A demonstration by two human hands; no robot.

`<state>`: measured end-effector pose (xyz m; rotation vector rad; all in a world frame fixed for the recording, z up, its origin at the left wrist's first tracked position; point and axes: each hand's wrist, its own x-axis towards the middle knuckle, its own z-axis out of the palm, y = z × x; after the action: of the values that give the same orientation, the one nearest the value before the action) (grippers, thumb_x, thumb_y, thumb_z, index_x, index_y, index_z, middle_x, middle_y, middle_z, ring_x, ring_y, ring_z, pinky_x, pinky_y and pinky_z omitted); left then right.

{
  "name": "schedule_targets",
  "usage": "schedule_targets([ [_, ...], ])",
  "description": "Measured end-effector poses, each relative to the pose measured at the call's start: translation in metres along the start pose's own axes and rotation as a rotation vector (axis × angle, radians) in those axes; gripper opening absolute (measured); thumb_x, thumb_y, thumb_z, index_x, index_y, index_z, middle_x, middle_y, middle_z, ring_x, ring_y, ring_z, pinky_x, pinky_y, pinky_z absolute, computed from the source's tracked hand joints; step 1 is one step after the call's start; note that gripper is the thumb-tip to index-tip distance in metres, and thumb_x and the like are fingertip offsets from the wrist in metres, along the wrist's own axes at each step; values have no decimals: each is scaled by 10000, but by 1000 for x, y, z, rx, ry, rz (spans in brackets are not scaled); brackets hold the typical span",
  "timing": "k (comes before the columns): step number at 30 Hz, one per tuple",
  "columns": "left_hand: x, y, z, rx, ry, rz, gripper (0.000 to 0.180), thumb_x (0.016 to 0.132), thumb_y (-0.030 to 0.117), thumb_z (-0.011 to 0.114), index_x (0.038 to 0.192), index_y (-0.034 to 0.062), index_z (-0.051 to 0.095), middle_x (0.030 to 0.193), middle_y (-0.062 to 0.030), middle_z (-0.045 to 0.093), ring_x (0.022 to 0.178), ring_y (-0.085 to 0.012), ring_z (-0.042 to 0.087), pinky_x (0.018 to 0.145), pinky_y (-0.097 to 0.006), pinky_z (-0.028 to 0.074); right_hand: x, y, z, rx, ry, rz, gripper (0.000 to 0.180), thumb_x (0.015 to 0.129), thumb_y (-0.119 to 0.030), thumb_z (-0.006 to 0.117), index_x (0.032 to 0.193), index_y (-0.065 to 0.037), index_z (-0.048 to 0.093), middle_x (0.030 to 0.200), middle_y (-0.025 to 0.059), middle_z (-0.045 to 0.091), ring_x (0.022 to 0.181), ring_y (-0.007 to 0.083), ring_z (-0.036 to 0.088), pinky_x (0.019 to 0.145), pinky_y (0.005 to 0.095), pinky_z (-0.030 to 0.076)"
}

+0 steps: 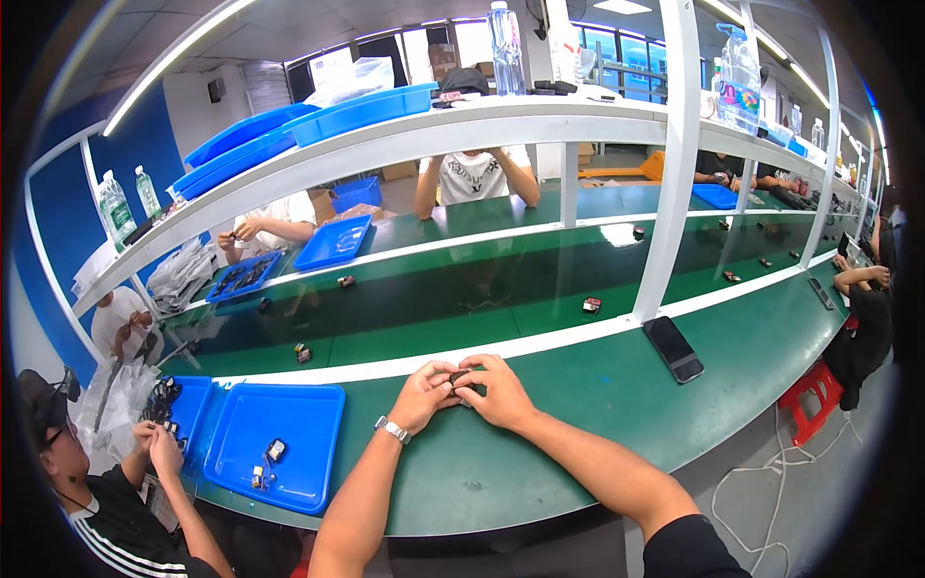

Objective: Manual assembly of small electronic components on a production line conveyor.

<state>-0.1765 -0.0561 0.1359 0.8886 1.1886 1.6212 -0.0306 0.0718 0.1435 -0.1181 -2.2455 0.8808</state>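
Note:
Over the green worktop (549,443) my two hands meet, both closed on one small dark part (461,380). Fingers cover most of it, so its exact kind does not show. My left hand (424,395), with a metal-band watch (392,430) at the wrist, grips it from the left. From the right, my right hand (496,393) pinches the same part with thumb and fingertips. To the left of my forearm lies a blue tray (323,438) holding a few small parts (277,450) with pale labels.
A black phone (673,349) lies to my right. Beyond the white rail, small parts (592,304) sit on a green conveyor belt (443,318). A white post (665,193) and overhead shelf (482,123) stand ahead. At left, a co-worker (125,482) handles parts beside another blue tray (198,400).

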Motion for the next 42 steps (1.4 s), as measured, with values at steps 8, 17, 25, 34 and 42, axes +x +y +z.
schedule_targets([
  [8,0,2,1,-9,6,-6,264,945,18,535,1202,59,487,1170,-109,620,1067,-194,619,947,-366,525,-1,1,3,-14,28,15,144,789,-122,726,931,-99,733,1153,58,616,1111,262,550,950,379,459],
  [17,-2,3,11,45,79,33,250,958,-33,462,1202,11,487,1165,-142,625,1076,-207,626,943,-352,543,0,-4,4,-11,34,-27,150,793,-80,702,939,-93,732,1232,78,586,1182,289,502,950,386,466],
  [25,4,-2,13,30,80,96,224,944,-33,502,1164,11,503,1202,-154,603,1090,-218,626,940,-358,553,6,-3,-1,66,3,-46,137,786,-55,666,912,-67,718,1277,93,565,1219,298,478,981,394,446],
  [34,0,-2,10,-48,19,114,240,953,-6,507,1190,19,478,1271,-172,572,1132,-238,604,960,-385,528,6,-9,-8,-53,76,-135,129,758,-77,712,886,-91,721,1237,83,576,1177,287,502,919,370,483],
  [42,3,-4,7,-88,-37,132,246,962,16,509,1206,16,475,1301,-175,557,1165,-253,586,992,-395,504,5,-7,-7,-30,91,-103,132,758,-84,717,889,-94,727,1198,71,598,1145,269,524,912,361,490],
])
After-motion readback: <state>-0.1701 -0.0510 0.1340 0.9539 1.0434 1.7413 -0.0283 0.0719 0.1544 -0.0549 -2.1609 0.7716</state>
